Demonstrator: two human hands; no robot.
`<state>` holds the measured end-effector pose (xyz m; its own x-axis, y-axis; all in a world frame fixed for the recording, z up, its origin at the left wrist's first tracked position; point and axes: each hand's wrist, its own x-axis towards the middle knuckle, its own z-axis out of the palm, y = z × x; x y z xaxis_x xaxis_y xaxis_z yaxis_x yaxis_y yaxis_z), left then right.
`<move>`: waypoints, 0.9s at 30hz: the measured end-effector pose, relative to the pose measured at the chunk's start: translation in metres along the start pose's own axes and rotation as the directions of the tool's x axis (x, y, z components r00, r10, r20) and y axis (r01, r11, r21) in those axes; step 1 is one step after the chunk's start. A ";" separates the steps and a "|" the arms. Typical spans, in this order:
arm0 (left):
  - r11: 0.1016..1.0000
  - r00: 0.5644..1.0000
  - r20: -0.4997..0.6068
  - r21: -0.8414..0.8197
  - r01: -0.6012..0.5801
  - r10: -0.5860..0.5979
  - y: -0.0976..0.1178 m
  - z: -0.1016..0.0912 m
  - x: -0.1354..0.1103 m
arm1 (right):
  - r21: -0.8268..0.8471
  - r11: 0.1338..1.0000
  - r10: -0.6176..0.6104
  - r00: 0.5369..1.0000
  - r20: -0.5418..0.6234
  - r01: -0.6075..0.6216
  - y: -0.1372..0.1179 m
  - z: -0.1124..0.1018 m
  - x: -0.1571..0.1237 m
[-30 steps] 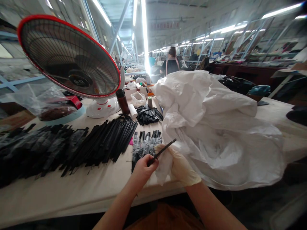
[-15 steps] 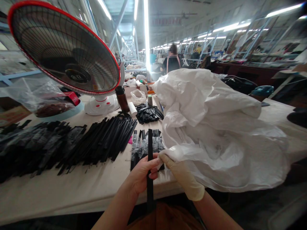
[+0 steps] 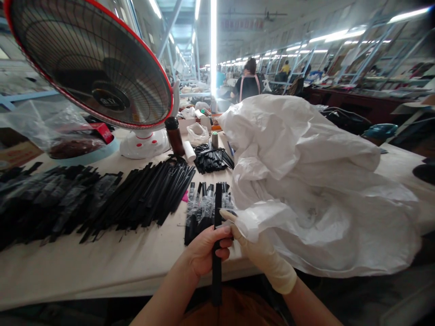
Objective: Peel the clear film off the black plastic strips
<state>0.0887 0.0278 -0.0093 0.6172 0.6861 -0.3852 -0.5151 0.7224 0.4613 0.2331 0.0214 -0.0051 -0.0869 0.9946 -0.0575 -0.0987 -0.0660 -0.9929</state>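
My left hand [image 3: 210, 249] is bare and closed round a flat black strip [image 3: 217, 267], which stands nearly upright over the table's front edge. Close against it, my right hand [image 3: 254, 251] in a cream glove has hold of a thin white flap of the big crumpled plastic bag [image 3: 306, 181]. The flap covers part of the gloved fingers, and the index finger points toward the strip. A bit of pale film shows between the two hands. Behind the strip lie several bundles of black strips [image 3: 200, 210] wrapped in clear plastic.
A long pile of black strips [image 3: 142, 194] covers the left of the table [image 3: 136, 267]. Behind it stand a red-rimmed fan heater [image 3: 112, 90], a dark bottle [image 3: 174, 136] and a white roll [image 3: 189, 151]. Short black pieces [image 3: 212, 159] lie further back. A person [image 3: 248, 83] is in the distance.
My right hand has shifted its hold, its index finger now out and the white flap lifted over its fingers. The strip has shifted slightly right in view with my left hand.
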 end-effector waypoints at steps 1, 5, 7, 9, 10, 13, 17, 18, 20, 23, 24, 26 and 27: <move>1.000 1.000 -0.012 0.013 -0.011 0.011 0.001 0.000 -0.001 | -0.048 0.998 -0.046 0.999 0.007 0.046 -0.002 -0.001 -0.001; 0.998 0.998 -0.036 0.018 -0.052 0.052 0.003 0.001 -0.002 | -0.231 0.960 -0.150 0.987 0.051 0.158 -0.003 -0.002 -0.002; 0.997 0.995 -0.058 0.011 -0.080 0.081 0.003 0.000 -0.001 | -0.243 0.956 -0.157 0.987 0.041 0.163 0.000 -0.002 -0.001; 0.995 0.992 -0.080 0.022 -0.099 0.100 0.003 -0.001 0.000 | -0.216 0.964 -0.149 0.988 0.037 0.153 0.002 -0.003 -0.002; 0.995 0.991 -0.087 0.029 -0.100 0.102 0.002 -0.001 0.000 | -0.206 0.967 -0.143 0.989 0.046 0.150 0.002 -0.004 -0.002; 0.994 0.993 -0.090 0.085 -0.070 0.078 0.000 0.002 -0.002 | -0.246 0.957 -0.139 0.988 0.074 0.153 -0.001 -0.008 -0.005; 0.979 0.992 -0.125 0.206 -0.005 0.031 -0.006 0.005 -0.003 | -0.319 0.929 -0.182 0.982 0.043 0.186 0.000 -0.011 -0.007; 0.977 0.990 -0.139 0.212 -0.007 0.037 -0.007 0.005 -0.002 | -0.306 0.935 -0.178 0.983 0.038 0.181 0.000 -0.011 -0.007; 0.977 0.984 -0.164 0.209 -0.031 0.067 -0.009 0.004 0.000 | -0.246 0.959 -0.134 0.990 0.052 0.143 0.001 -0.009 -0.008; 0.973 0.980 -0.173 0.223 -0.057 0.097 -0.010 0.004 0.001 | -0.162 0.985 -0.042 0.998 0.054 0.051 -0.003 -0.006 -0.009; 0.970 0.980 -0.168 0.232 -0.068 0.109 -0.009 0.004 0.001 | -0.159 0.987 -0.024 0.999 0.041 0.031 -0.005 -0.006 -0.010; 0.962 0.977 -0.154 0.251 -0.104 0.146 -0.009 0.005 0.000 | -0.173 0.985 -0.025 1.000 0.001 0.025 -0.010 -0.007 -0.012; 0.958 0.973 -0.152 0.256 -0.129 0.172 -0.009 0.006 -0.001 | -0.182 0.983 -0.022 1.000 -0.012 0.019 -0.012 -0.007 -0.012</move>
<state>0.0964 0.0205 -0.0079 0.4216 0.8052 -0.4169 -0.4207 0.5810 0.6967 0.2421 0.0103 0.0064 -0.0724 0.9967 -0.0372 0.0813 -0.0313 -0.9962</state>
